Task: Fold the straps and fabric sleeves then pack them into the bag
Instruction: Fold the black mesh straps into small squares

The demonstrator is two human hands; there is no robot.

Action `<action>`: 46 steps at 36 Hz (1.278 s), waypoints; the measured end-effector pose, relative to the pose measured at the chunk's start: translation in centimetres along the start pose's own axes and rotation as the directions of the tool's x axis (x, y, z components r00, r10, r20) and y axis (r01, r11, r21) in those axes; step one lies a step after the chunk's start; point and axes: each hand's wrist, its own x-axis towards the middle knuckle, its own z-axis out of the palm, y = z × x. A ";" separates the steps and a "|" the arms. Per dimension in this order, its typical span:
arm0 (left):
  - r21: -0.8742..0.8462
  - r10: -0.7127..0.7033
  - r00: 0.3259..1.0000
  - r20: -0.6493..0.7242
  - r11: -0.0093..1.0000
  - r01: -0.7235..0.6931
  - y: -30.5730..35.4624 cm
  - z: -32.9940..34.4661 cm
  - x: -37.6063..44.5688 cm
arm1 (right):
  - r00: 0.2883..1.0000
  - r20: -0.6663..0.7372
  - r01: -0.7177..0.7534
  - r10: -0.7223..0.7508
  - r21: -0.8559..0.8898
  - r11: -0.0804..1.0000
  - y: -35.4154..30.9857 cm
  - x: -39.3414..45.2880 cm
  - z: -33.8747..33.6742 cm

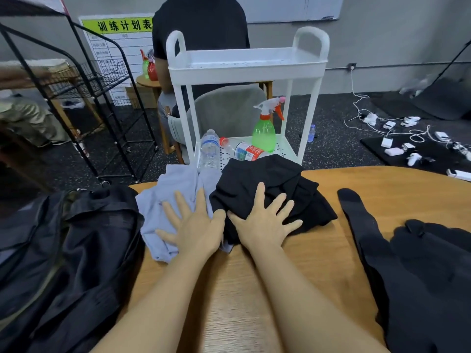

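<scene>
A crumpled pale lilac fabric piece (163,200) lies on the wooden table (369,184) at the far middle. My left hand (193,225) lies flat on it with fingers spread. Right beside it sits a bunched black fabric piece (275,179), and my right hand (265,220) presses flat on its near part, fingers spread. A dark bag (71,250) slumps over the table's left side. More long black fabric sleeves (413,271) lie spread on the right part of the table.
Behind the table stands a white two-tier cart (244,64) holding a green spray bottle (263,133) and two plastic water bottles (211,149). A person in black (198,26) sits beyond it. A black wire rack (102,103) stands at left. Cables and chargers (397,138) litter the floor right.
</scene>
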 end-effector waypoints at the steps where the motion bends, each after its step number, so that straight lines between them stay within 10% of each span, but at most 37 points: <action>1: -0.011 0.018 1.000 -0.013 1.000 -0.019 -0.2 0.0 -0.3 | 1.000 0.002 -0.001 0.001 -0.002 1.000 0.0 -0.1 -0.1; 22: 0.029 0.364 0.931 -0.019 0.931 -0.364 -2.6 -0.2 -18.0 | 0.966 -0.001 0.256 -0.258 0.141 0.956 9.7 -17.2 -9.7; 30: -0.036 0.725 0.679 0.115 0.686 -0.727 1.1 4.3 -27.0 | 0.925 -0.281 0.224 -0.256 -0.141 0.964 22.6 -18.9 -14.2; 35: 0.072 0.822 0.492 0.287 0.493 -0.867 4.3 6.7 -28.7 | 0.941 -0.131 0.264 -0.311 -0.290 0.920 25.8 -17.3 -14.6; 46: 0.148 0.747 0.525 0.408 0.514 -0.845 0.5 5.6 -28.7 | 0.884 0.116 0.468 -0.454 -0.205 0.859 27.7 -15.3 -10.1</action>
